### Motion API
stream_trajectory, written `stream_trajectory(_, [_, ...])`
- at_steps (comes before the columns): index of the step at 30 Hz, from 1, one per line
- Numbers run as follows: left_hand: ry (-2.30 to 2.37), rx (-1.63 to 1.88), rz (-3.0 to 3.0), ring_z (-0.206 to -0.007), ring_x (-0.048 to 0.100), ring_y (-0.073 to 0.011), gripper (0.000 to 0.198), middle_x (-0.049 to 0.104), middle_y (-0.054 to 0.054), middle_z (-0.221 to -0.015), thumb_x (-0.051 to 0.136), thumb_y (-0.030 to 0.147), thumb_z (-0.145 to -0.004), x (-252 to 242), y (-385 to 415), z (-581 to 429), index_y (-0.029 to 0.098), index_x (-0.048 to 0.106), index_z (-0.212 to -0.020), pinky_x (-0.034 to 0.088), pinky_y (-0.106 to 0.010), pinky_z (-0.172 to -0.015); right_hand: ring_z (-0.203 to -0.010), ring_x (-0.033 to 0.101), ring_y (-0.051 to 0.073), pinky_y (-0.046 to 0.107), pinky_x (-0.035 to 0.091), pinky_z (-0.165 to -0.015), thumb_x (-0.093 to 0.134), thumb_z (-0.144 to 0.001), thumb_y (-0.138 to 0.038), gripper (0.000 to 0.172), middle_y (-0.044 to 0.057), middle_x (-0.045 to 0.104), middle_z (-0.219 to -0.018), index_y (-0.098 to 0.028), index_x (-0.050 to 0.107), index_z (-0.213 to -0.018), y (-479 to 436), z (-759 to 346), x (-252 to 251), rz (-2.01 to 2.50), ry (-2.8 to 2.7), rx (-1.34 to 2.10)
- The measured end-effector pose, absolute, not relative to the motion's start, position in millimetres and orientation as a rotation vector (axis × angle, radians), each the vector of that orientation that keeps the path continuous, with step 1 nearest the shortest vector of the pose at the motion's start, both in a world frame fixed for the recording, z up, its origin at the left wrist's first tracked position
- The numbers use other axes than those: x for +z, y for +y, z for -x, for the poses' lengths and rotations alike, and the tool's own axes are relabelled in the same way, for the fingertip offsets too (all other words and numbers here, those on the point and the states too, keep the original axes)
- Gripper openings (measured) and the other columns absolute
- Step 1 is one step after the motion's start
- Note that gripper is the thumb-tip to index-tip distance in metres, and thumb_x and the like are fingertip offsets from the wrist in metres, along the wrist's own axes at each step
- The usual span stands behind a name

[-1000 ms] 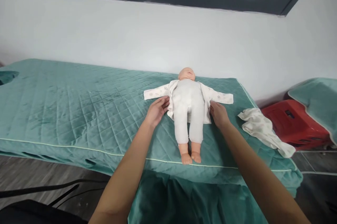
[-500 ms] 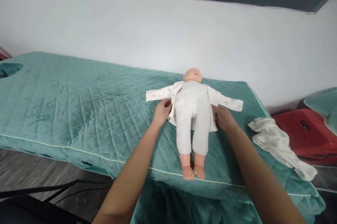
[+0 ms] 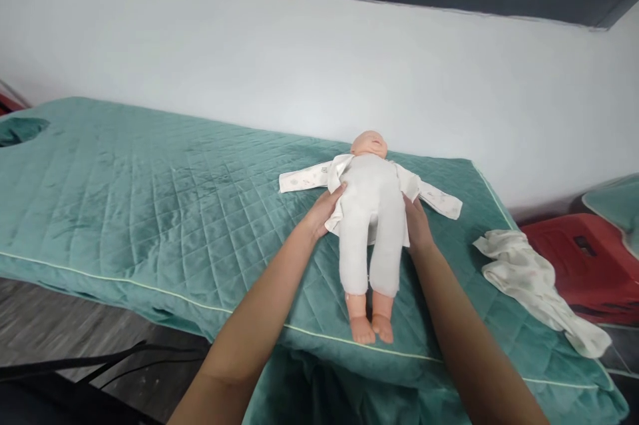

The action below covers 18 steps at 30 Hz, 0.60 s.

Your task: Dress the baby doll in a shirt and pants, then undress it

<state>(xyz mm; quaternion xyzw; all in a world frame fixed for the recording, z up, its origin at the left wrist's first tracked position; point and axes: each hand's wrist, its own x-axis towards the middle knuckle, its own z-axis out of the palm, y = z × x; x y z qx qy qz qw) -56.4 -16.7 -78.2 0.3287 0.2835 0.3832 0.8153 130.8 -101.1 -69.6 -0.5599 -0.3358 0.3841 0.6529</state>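
A baby doll (image 3: pixel 373 185) with a white cloth body lies face up, feet towards me. Under its back spreads a white patterned baby shirt (image 3: pixel 305 178), front open and sleeves stretched out to both sides; whether the doll's arms are inside them is hidden. My left hand (image 3: pixel 325 212) grips the doll's left-of-picture side at the waist, thumb on top, with the fingers tucked underneath. On the opposite side my right hand (image 3: pixel 417 224) is wrapped against the waist, its fingertips partly hidden by doll and shirt.
The doll rests near the right end of a bed with a green quilted cover (image 3: pixel 150 212). Crumpled white patterned clothing (image 3: pixel 529 278) lies at the right edge. Beyond it stands a red plastic stool (image 3: pixel 584 265). A white wall (image 3: pixel 299 65) runs behind the bed.
Both hands have moved inward from the shirt's side edges to the doll's waist. My left thumb now lies on the doll's body. The view has shifted slightly.
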Motion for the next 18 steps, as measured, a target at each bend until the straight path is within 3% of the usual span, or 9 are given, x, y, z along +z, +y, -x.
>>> stream_trajectory(8, [0.557,0.849,-0.742,-0.09,0.075,-0.0218,0.037,0.078,-0.014,-0.106,0.069,0.032,-0.088,-71,12,36,0.008,0.068,-0.115,0.06,-0.033,-0.09,-0.116,0.065,0.028,0.043,0.058,-0.09,0.069,-0.082,-0.048,0.056,0.005,0.062,-0.139,-0.029,0.056,-0.133,-75,-147,-68,1.135,-0.76,0.838])
stream_trajectory(18, [0.583,0.798,-0.635,-0.088,0.076,-0.0216,0.046,0.078,-0.013,-0.101,0.072,0.037,-0.085,-81,16,39,0.008,0.066,-0.121,0.061,-0.032,-0.091,-0.118,0.066,0.028,0.043,0.058,-0.094,0.073,-0.081,-0.035,0.05,0.007,0.068,-0.13,-0.023,0.062,-0.128,-72,-152,-77,1.11,-0.542,0.974])
